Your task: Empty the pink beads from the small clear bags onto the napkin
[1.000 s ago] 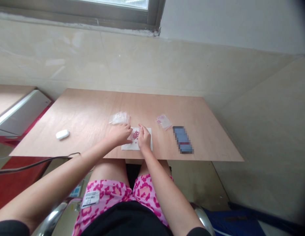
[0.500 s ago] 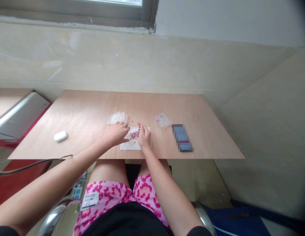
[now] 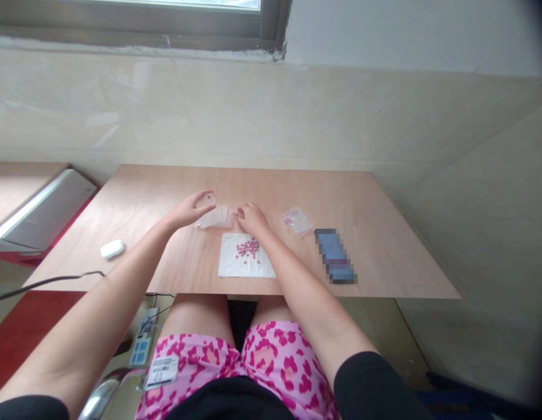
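Note:
My left hand (image 3: 189, 210) is at the back left of the white sheet. Its thumb and fingers curve around a small, clear piece of plastic (image 3: 206, 200), whose exact shape I cannot make out. Just below it lie clear zip bags (image 3: 216, 218) with pinkish edges. My right hand (image 3: 252, 219) rests low over the table beside the bags' right end, fingertips pinched together; what they hold, if anything, is too small to tell. Nearer to me, a pile of small pink beads (image 3: 248, 249) lies on the white sheet (image 3: 229, 265), partly under my right forearm.
Right of my right hand lies a clear bag (image 3: 299, 223) with some pink bits inside. A blurred-out phone (image 3: 335, 256) is farther right. On the left are a white rounded case (image 3: 112, 249) and a dark cable (image 3: 47, 280) across the table (image 3: 384, 262) edge.
Both hands have moved away from me, off the white sheet. The left went from hovering over the sheet's edge to curving around clear plastic; the right left the beads for the bags' side.

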`<act>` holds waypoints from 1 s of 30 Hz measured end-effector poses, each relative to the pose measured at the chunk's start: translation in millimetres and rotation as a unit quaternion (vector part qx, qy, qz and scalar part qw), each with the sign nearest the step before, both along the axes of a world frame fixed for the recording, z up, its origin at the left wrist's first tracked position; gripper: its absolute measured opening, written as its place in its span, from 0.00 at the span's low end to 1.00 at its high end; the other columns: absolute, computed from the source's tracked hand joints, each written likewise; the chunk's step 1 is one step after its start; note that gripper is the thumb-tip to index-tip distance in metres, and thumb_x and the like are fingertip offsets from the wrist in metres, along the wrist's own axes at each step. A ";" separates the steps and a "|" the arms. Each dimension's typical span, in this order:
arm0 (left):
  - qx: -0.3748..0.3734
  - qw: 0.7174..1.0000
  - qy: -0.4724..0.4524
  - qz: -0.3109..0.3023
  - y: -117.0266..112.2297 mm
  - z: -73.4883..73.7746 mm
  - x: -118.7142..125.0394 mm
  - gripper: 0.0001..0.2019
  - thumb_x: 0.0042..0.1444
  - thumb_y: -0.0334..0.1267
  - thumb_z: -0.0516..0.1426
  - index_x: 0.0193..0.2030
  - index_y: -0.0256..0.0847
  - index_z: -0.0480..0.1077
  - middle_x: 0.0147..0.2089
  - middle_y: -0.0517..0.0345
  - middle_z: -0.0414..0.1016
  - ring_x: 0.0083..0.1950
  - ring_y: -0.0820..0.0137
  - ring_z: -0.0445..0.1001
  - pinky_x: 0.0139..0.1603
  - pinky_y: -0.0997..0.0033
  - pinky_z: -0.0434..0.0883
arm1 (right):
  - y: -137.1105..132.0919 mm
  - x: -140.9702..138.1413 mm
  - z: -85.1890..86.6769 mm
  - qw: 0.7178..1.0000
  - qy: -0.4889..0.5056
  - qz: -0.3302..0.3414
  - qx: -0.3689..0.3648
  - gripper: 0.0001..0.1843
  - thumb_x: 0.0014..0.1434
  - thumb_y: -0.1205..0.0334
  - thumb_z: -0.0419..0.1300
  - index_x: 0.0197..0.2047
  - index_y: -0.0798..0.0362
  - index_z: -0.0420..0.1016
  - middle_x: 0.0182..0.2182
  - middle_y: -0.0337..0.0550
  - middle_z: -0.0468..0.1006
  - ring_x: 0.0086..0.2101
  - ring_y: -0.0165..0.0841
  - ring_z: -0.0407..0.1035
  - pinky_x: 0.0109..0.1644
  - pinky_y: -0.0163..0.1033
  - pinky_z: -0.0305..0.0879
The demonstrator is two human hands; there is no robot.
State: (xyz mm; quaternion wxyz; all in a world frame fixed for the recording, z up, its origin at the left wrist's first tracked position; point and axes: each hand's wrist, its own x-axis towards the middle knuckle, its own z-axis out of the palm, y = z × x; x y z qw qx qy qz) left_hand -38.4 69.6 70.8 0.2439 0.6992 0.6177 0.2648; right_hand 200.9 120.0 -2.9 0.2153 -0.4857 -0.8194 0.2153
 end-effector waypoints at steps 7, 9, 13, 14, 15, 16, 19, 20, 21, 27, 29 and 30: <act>-0.019 0.999 0.013 -0.049 -4.6 -30.7 11.8 0.34 0.66 0.58 0.54 0.72 0.43 0.62 0.69 0.44 0.70 0.69 0.51 0.69 0.69 0.49 0.65 | 9.6 -6.4 -1.1 0.999 -0.015 0.030 -0.008 0.08 0.66 0.67 0.61 0.42 0.53 0.83 0.44 0.49 0.83 0.48 0.38 0.74 0.56 0.38 0.65; -0.001 0.998 0.025 -0.050 -7.5 -35.9 11.5 0.33 0.66 0.57 0.54 0.73 0.42 0.61 0.69 0.44 0.70 0.69 0.51 0.69 0.71 0.49 0.63 | 10.3 -2.2 -1.4 1.000 -0.012 0.025 -0.012 0.09 0.66 0.68 0.60 0.42 0.53 0.83 0.44 0.49 0.83 0.47 0.38 0.75 0.55 0.37 0.65; 0.041 0.997 0.052 -0.049 -13.2 -46.4 10.1 0.34 0.67 0.57 0.53 0.75 0.43 0.57 0.70 0.44 0.68 0.70 0.50 0.67 0.72 0.48 0.62 | 6.6 12.8 0.4 1.000 -0.005 0.018 -0.025 0.10 0.65 0.69 0.61 0.45 0.53 0.83 0.44 0.48 0.85 0.45 0.37 0.77 0.51 0.36 0.67; 0.052 0.996 0.060 -0.051 -14.7 -48.8 10.7 0.35 0.67 0.57 0.53 0.75 0.43 0.56 0.71 0.43 0.67 0.70 0.49 0.67 0.72 0.48 0.61 | 4.0 17.6 1.4 0.999 -0.004 0.019 -0.027 0.10 0.64 0.69 0.61 0.46 0.54 0.83 0.43 0.47 0.85 0.43 0.36 0.77 0.49 0.35 0.67; 0.061 0.994 0.069 -0.053 -16.1 -51.2 11.9 0.35 0.67 0.58 0.53 0.75 0.43 0.55 0.71 0.42 0.66 0.71 0.49 0.66 0.71 0.48 0.61 | 0.5 22.5 2.7 0.999 -0.001 0.021 -0.030 0.11 0.64 0.69 0.61 0.47 0.54 0.83 0.42 0.46 0.85 0.42 0.35 0.78 0.47 0.34 0.68; 0.070 0.993 0.078 -0.053 -17.2 -53.5 13.4 0.36 0.67 0.58 0.54 0.76 0.43 0.54 0.71 0.41 0.65 0.70 0.48 0.66 0.71 0.47 0.61 | -4.0 27.3 4.2 0.999 0.005 0.025 -0.035 0.11 0.64 0.69 0.61 0.47 0.54 0.82 0.42 0.45 0.85 0.41 0.34 0.78 0.46 0.34 0.68; 0.088 0.989 0.108 -0.047 -18.0 -60.6 19.4 0.40 0.66 0.61 0.54 0.76 0.40 0.51 0.70 0.37 0.65 0.70 0.46 0.66 0.70 0.45 0.61 | -22.1 38.9 10.5 0.996 0.034 0.047 -0.062 0.12 0.63 0.70 0.61 0.48 0.53 0.82 0.41 0.44 0.85 0.39 0.33 0.78 0.45 0.33 0.68; 0.092 0.988 0.120 -0.046 -17.4 -62.9 21.4 0.41 0.66 0.62 0.54 0.76 0.38 0.51 0.70 0.35 0.64 0.70 0.46 0.65 0.70 0.44 0.61 | -28.7 41.4 13.1 0.995 0.042 0.058 -0.075 0.13 0.62 0.71 0.62 0.48 0.53 0.82 0.41 0.44 0.85 0.39 0.33 0.78 0.45 0.33 0.69; 0.095 0.986 0.129 -0.047 -16.7 -64.9 23.2 0.41 0.66 0.62 0.54 0.76 0.37 0.51 0.70 0.34 0.64 0.71 0.45 0.64 0.70 0.42 0.59 | -34.9 43.3 15.7 0.992 0.047 0.071 -0.089 0.14 0.61 0.72 0.62 0.49 0.52 0.82 0.40 0.43 0.85 0.39 0.32 0.78 0.45 0.34 0.69; 0.098 0.986 0.129 -0.035 -16.6 -67.4 28.1 0.45 0.65 0.64 0.53 0.76 0.31 0.51 0.74 0.29 0.58 0.75 0.43 0.57 0.74 0.42 0.53 | -42.3 55.7 25.1 0.988 0.068 0.066 -0.118 0.16 0.61 0.74 0.61 0.48 0.52 0.83 0.42 0.44 0.86 0.41 0.33 0.79 0.47 0.34 0.71; 0.087 0.990 0.109 -0.017 -19.5 -65.8 27.2 0.45 0.65 0.65 0.52 0.77 0.31 0.49 0.76 0.29 0.56 0.76 0.44 0.56 0.74 0.44 0.54 | -35.4 62.3 25.7 0.993 0.064 0.015 -0.102 0.15 0.62 0.73 0.61 0.49 0.54 0.83 0.42 0.45 0.86 0.40 0.33 0.79 0.46 0.34 0.70; 0.083 0.992 0.098 -0.009 -21.2 -65.3 26.5 0.45 0.66 0.65 0.51 0.77 0.33 0.48 0.76 0.30 0.55 0.77 0.45 0.55 0.75 0.44 0.54 | -32.3 65.2 25.9 0.994 0.052 0.007 -0.100 0.15 0.62 0.73 0.61 0.49 0.54 0.83 0.42 0.45 0.86 0.40 0.33 0.79 0.45 0.34 0.70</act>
